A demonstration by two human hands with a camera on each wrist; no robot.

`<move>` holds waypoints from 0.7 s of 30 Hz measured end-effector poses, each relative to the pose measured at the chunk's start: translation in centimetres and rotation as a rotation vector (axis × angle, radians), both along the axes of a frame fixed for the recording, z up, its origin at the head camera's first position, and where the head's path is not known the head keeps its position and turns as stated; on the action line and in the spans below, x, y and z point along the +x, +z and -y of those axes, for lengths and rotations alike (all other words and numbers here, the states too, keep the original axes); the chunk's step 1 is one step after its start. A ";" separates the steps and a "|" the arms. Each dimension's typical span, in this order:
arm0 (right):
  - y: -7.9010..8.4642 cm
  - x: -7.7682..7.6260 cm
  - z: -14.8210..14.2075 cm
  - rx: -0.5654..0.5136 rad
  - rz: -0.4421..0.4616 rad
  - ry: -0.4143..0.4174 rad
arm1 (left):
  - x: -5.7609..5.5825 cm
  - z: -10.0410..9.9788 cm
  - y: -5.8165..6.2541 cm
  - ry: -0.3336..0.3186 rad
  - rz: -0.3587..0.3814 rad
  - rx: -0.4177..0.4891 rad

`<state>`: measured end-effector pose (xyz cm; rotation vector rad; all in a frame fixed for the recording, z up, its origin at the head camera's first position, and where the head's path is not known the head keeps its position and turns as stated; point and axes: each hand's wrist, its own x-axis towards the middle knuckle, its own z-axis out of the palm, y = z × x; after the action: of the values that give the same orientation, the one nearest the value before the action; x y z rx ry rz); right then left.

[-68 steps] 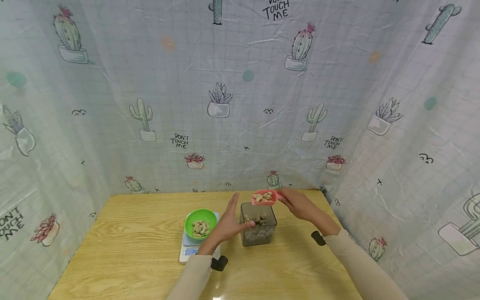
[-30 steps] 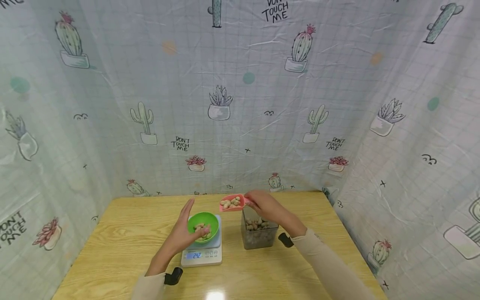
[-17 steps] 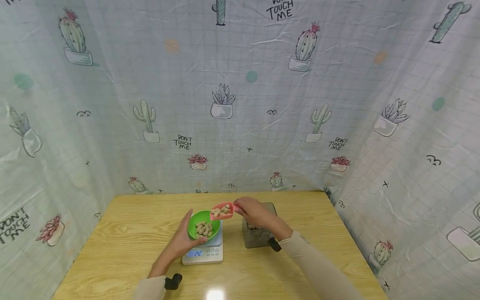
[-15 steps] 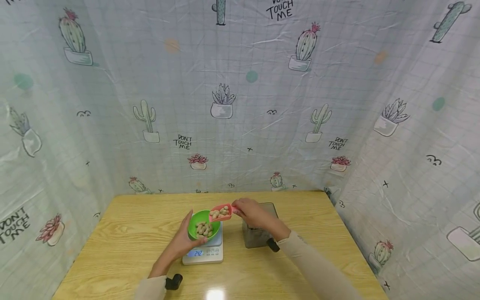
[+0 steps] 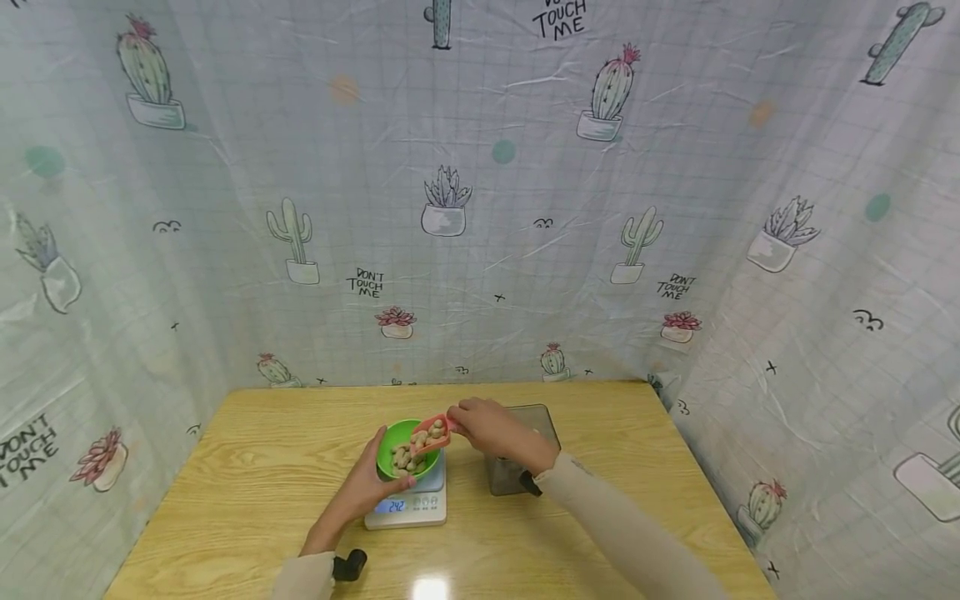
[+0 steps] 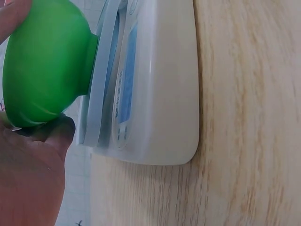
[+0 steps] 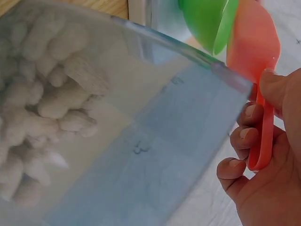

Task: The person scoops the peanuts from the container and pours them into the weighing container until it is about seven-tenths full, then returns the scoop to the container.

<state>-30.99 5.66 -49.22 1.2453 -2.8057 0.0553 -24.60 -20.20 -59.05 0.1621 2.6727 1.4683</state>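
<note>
My left hand steadies a green bowl of peanuts, its thumb and fingers spread round the sides. The bowl stands on a white digital kitchen scale, its foot touching the platform in the left wrist view. In my right hand is the handle of a pink scoop, fingers curled round it. The scoop, loaded with peanuts, tilts down over the bowl's right side. The scale's display shows digits like 242.
A grey see-through square container stands right of the scale, partly hidden under my right forearm. Peanuts fill part of it in the right wrist view. Wooden tabletop surrounds them; a cactus-print curtain hangs behind.
My right hand has carried the loaded scoop left from above the container to the bowl and tipped it downward. My left hand has moved from beside the container onto the bowl.
</note>
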 end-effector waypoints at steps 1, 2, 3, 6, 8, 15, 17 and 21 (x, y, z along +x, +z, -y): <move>0.1 0.0 0.1 0.011 -0.004 0.003 | 0.0 0.0 0.0 0.003 0.002 0.000; 0.2 0.0 0.3 0.021 -0.010 0.009 | 0.0 0.0 0.0 0.005 0.002 0.003; 0.4 -0.1 0.4 0.038 -0.016 0.013 | 0.0 0.0 0.0 0.006 0.001 0.002; 0.7 0.0 0.8 0.096 -0.051 0.027 | -0.1 -0.1 0.0 0.008 0.003 0.007; 1.0 0.0 1.2 0.140 -0.084 0.033 | -0.1 -0.1 0.0 0.006 0.003 0.009; 2.6 0.2 3.0 0.310 -0.212 0.054 | -0.2 -0.1 0.1 0.006 0.016 0.004; 3.2 0.4 3.5 0.350 -0.239 0.059 | -0.2 -0.1 0.2 0.004 0.016 -0.002; 4.6 0.7 4.1 0.416 -0.268 0.072 | -0.2 0.0 0.2 0.004 0.013 -0.003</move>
<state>-30.32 1.54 -44.57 1.3074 -2.6139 -0.6710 -24.77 -20.16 -58.88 0.1469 2.6660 1.4610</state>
